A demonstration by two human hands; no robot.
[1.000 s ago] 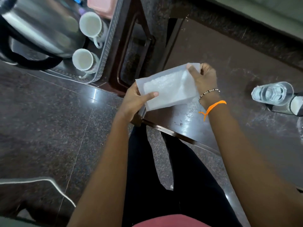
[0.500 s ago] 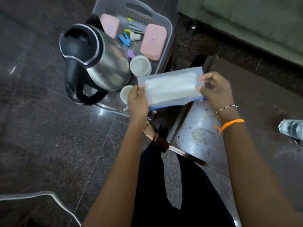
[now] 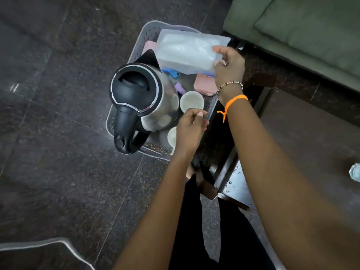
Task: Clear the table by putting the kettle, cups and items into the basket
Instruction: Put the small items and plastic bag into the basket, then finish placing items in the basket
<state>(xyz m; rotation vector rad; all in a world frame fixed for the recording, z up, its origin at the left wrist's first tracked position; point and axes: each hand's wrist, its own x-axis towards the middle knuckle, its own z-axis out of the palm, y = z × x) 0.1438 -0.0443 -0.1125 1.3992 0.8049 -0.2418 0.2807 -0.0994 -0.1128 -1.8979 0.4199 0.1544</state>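
Observation:
A grey plastic basket stands on the floor left of the dark table. In it sit a steel kettle with a black lid and handle, two white cups, pink boxes and small coloured items. My right hand holds a clear plastic packet over the far part of the basket. My left hand hovers over the basket's near right rim, fingers curled, with nothing visibly in it.
A green sofa lies at the upper right. A clear glass object shows at the table's right edge. A white cable runs across the dark floor at lower left. My legs are below the table corner.
My left hand has let go of the packet and dropped back toward the basket's near rim. My right hand has carried the packet from the table edge out over the basket.

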